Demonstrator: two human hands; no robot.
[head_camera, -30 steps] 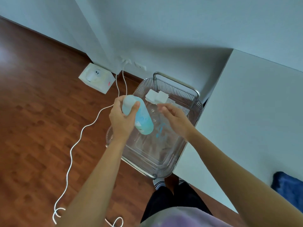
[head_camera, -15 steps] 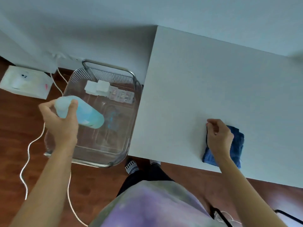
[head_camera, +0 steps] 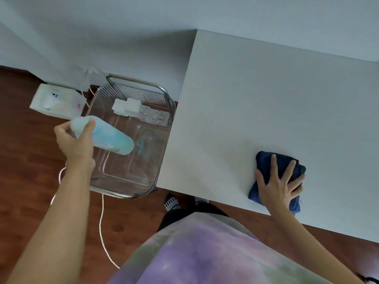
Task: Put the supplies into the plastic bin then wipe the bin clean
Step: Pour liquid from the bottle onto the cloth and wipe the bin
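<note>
Soft daylight, slight blur — wide-angle edges

Person seen from above: clothing.
Loose tie-dye top (head_camera: 205, 253) in lilac and pale green; bare forearms; dark trousers (head_camera: 184, 215); white socks (head_camera: 171, 203) with dark stripes.

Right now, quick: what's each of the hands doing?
Left hand: gripping the blue bottle over the clear bin.
Right hand: open, fingers spread flat on the dark blue cloth on the white table.
</note>
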